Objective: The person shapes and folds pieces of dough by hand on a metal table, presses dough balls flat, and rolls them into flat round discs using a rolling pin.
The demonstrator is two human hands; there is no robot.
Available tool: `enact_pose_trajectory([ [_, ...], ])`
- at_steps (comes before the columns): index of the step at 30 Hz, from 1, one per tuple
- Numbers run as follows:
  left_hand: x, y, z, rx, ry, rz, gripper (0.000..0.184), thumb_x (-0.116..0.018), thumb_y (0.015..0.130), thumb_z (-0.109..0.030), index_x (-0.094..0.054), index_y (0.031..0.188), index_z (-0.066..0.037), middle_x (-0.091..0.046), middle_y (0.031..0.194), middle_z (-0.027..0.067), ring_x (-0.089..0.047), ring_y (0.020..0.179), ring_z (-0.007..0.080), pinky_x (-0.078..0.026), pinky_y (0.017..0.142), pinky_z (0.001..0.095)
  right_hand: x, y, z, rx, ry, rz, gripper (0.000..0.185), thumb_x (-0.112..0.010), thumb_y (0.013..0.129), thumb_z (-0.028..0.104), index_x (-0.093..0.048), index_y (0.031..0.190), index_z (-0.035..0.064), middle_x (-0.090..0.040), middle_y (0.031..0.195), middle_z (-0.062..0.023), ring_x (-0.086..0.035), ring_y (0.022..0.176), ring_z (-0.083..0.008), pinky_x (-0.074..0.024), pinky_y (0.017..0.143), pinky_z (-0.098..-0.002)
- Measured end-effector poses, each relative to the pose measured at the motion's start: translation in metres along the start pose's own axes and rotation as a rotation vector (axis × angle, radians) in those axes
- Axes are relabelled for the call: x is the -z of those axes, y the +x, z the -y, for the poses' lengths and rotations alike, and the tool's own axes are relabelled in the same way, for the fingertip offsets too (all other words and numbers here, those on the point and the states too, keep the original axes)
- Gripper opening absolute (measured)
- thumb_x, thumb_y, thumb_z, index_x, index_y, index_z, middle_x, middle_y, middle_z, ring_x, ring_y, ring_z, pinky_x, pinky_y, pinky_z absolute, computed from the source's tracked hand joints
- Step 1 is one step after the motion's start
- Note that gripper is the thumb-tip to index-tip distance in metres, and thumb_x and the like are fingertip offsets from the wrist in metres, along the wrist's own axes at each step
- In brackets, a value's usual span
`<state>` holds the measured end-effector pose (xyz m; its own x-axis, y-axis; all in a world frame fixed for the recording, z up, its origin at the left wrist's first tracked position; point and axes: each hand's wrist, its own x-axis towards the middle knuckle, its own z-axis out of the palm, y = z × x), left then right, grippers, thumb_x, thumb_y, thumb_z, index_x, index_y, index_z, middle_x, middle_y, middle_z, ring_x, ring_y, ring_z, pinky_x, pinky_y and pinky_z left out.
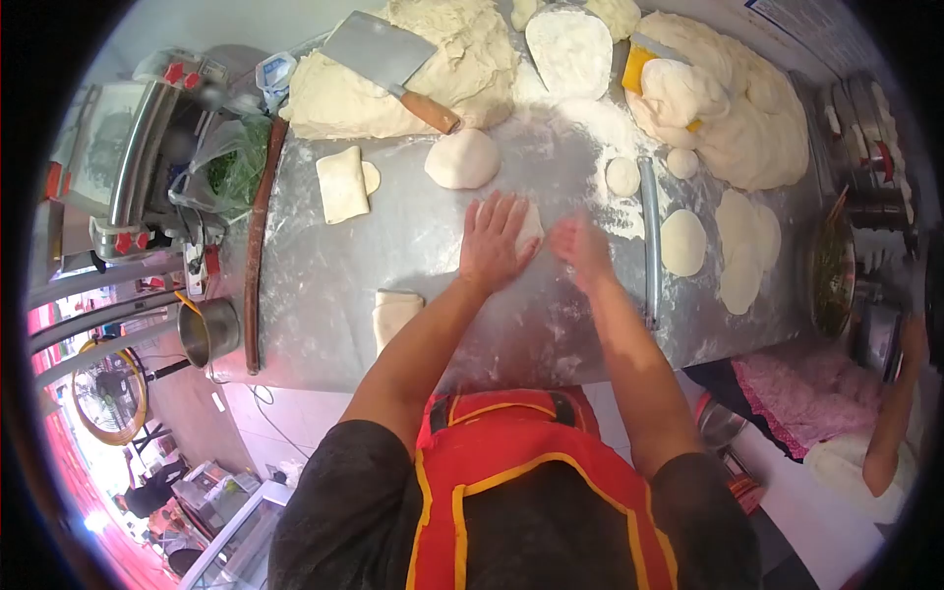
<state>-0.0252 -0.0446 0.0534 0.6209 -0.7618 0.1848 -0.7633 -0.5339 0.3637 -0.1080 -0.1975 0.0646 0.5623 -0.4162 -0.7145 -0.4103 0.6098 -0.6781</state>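
Observation:
My left hand (495,244) lies flat with its fingers stretched out, pressing on a small piece of dough (531,230) on the metal worktop (324,275). Just to its right is my right hand (582,248), its fingers smeared by motion; whether it holds anything does not show. Beyond my left hand sits a round lump of dough (462,159). Folded dough pieces lie farther left (342,185) and beside my left forearm (395,317). Right of my right hand, a grey rod (651,241) lies near a flat dough oval (683,243).
A cleaver (382,51) rests on a big dough mass (472,59). Another dough mass (762,118) carries a yellow-handled scraper (637,67). A long wooden rod (264,246) lines the left edge. At right, a co-worker's arm (895,423) is near a filled bowl (834,265).

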Motion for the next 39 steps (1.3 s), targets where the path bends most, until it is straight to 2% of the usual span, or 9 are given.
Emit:
enact_pose_trajectory([
  [4,0.000,-0.001,0.000,-0.014,0.013,-0.004,0.061,-0.057,0.088,-0.043,-0.046,0.139,-0.011,-0.044,0.143,0.0117,-0.034,0.138,0.0329,-0.020,0.113,0.0542,-0.027,0.027,-0.010,-0.005,0.052,-0.063,0.061,-0.038,0.100,0.048,-0.067,0.099,-0.0049,-0.068,0.083,-0.0127,-0.066,0.075,-0.0212,-0.0534,0.068,-0.0324],
  [7,-0.001,-0.002,0.002,-0.004,0.003,0.013,0.063,-0.057,0.088,-0.043,-0.045,0.140,-0.011,-0.044,0.144,0.0113,-0.033,0.138,0.0328,-0.019,0.114,0.0544,-0.031,0.027,-0.001,-0.060,-0.044,-0.033,0.062,-0.038,0.099,0.048,-0.067,0.099,-0.0068,-0.069,0.084,-0.0126,-0.067,0.078,-0.0212,-0.0536,0.070,-0.0326],
  [16,0.005,0.000,0.000,0.018,-0.021,0.028,0.068,-0.057,0.088,-0.044,-0.040,0.143,-0.008,-0.042,0.145,0.0100,-0.032,0.139,0.0310,-0.019,0.115,0.0540,-0.048,0.054,0.004,0.512,-1.127,-0.153,0.046,-0.033,0.102,0.031,-0.066,0.099,0.0001,-0.068,0.080,-0.0245,-0.067,0.085,-0.0385,-0.0520,0.075,-0.0463],
  [20,0.009,-0.002,0.003,-0.012,-0.061,0.010,0.067,-0.058,0.089,-0.040,-0.039,0.144,-0.007,-0.043,0.144,0.0135,-0.034,0.137,0.0334,-0.020,0.114,0.0529,-0.017,0.078,0.002,0.470,-0.817,0.079,0.038,-0.041,0.099,0.029,-0.062,0.107,-0.0019,-0.068,0.089,-0.0221,-0.067,0.088,-0.0382,-0.0519,0.079,-0.0454],
  [23,-0.007,-0.025,0.027,0.180,-0.318,-0.238,0.061,-0.059,0.091,-0.030,-0.040,0.141,-0.002,-0.047,0.139,0.0188,-0.042,0.131,0.0353,-0.030,0.110,0.0482,-0.027,0.029,0.039,0.633,-0.913,-0.087,0.033,-0.050,0.096,0.025,-0.061,0.111,-0.0022,-0.068,0.097,-0.0219,-0.066,0.091,-0.0387,-0.0510,0.082,-0.0454],
  [26,0.021,-0.046,0.029,0.780,-0.696,-0.193,0.050,-0.058,0.091,-0.020,-0.048,0.135,0.002,-0.053,0.133,0.0219,-0.056,0.118,0.0319,-0.045,0.099,0.0396,-0.043,0.020,0.018,0.880,-0.875,0.022,0.030,-0.057,0.092,0.020,-0.062,0.112,-0.0017,-0.065,0.108,-0.0217,-0.062,0.102,-0.0381,-0.0480,0.088,-0.0443],
  [29,0.003,-0.051,0.038,0.654,-0.970,0.026,0.047,-0.059,0.089,-0.016,-0.052,0.131,0.003,-0.056,0.130,0.0201,-0.061,0.112,0.0279,-0.049,0.092,0.0352,-0.037,0.011,-0.030,0.978,-0.907,0.012,0.029,-0.060,0.090,0.017,-0.061,0.113,-0.0008,-0.062,0.116,-0.0210,-0.055,0.112,-0.0375,-0.0434,0.095,-0.0439],
  [34,0.028,-0.052,0.011,0.607,-0.708,0.003,0.048,-0.067,0.083,-0.016,-0.054,0.123,0.006,-0.059,0.116,0.0241,-0.056,0.111,0.0354,-0.044,0.095,0.0438,-0.008,-0.051,-0.050,0.780,-0.881,-0.278,0.034,-0.062,0.089,0.019,-0.056,0.116,-0.0016,-0.056,0.116,-0.0230,-0.050,0.112,-0.0399,-0.0390,0.097,-0.0480],
  [39,0.014,-0.047,-0.002,0.474,-0.419,0.027,0.055,-0.076,0.077,-0.027,-0.057,0.119,0.003,-0.059,0.114,0.0209,-0.061,0.099,0.0334,-0.049,0.085,0.0389,-0.043,-0.002,-0.038,1.084,-1.196,-0.203,0.036,-0.062,0.089,0.028,-0.056,0.111,-0.0005,-0.056,0.113,-0.0233,-0.050,0.107,-0.0389,-0.0395,0.093,-0.0489],
])
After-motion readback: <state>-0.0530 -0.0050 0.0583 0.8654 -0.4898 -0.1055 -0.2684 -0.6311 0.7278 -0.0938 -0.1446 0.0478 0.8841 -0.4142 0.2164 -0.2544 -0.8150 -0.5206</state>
